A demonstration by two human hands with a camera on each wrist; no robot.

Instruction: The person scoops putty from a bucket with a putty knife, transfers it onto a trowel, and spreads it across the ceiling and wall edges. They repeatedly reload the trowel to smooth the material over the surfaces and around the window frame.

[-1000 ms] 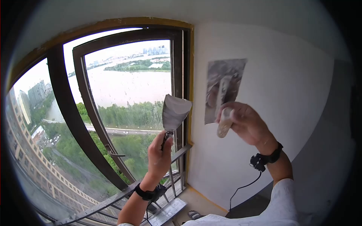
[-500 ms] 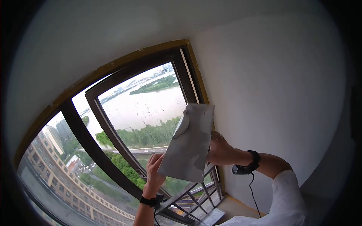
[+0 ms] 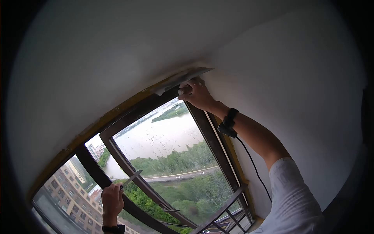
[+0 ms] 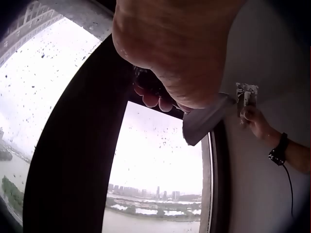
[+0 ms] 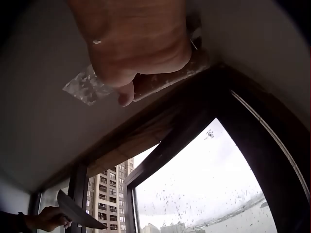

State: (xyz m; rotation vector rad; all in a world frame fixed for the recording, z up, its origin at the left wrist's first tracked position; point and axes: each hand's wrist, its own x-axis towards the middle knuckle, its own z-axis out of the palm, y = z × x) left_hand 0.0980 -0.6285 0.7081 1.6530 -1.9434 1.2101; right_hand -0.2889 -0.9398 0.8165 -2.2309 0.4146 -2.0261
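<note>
My right hand (image 3: 197,94) grips the handle of a plastering trowel (image 3: 181,78) at the top right corner of the window. The trowel's long thin blade lies up along the edge where ceiling and window frame meet. In the right wrist view one end of the smeared blade (image 5: 87,86) sticks out beyond the hand. Lower and to the left, my left hand (image 3: 112,199) holds a putty knife (image 3: 133,177) by its dark handle. Its broad metal blade (image 4: 206,121) points toward the right, seen nearly edge-on in the head view. The left palm hides most of that handle.
An open window sash (image 3: 202,150) with a dark frame (image 3: 91,163) stands in front, above a metal railing (image 3: 224,210). White wall (image 3: 292,97) rises at the right, and a pale ceiling (image 3: 117,58) is overhead. A cable (image 3: 253,163) hangs from the right wrist camera.
My right hand has lifted the trowel from in front of the window up to the ceiling edge. The putty knife, earlier brought against the trowel, has moved away down to the left. The view tilts upward.
</note>
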